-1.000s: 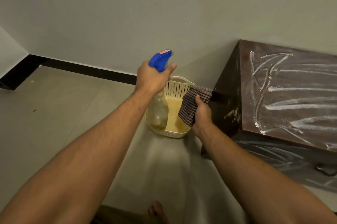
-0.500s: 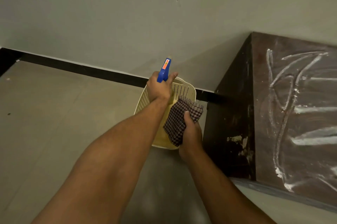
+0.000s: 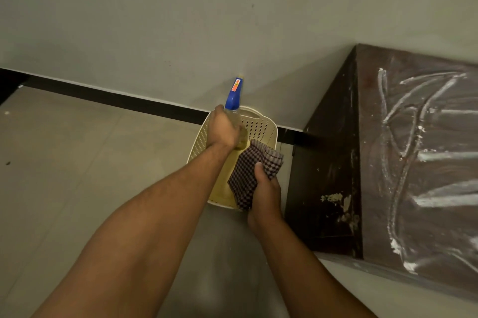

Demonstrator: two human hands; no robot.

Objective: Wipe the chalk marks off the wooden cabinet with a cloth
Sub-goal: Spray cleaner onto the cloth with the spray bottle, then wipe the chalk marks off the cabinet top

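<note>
A dark wooden cabinet [image 3: 331,162] stands at the right, its top covered with white chalk marks [image 3: 413,162]. My right hand [image 3: 265,190] grips a dark checked cloth [image 3: 254,170], held over a cream plastic basket [image 3: 261,123] on the floor left of the cabinet. My left hand [image 3: 223,127] is closed around the clear body of a spray bottle with a blue head [image 3: 234,96]. The bottle's lower part sits down inside the basket.
A grey wall with a black skirting strip [image 3: 116,99] runs behind the basket. Pale floor tiles [image 3: 77,162] spread out to the left. The cabinet's side panel shows scuffs and pale chips near its lower part.
The spray bottle has come down into the basket with my left hand on it. The view has shifted closer to the basket and cabinet. The cloth stays in my right hand.
</note>
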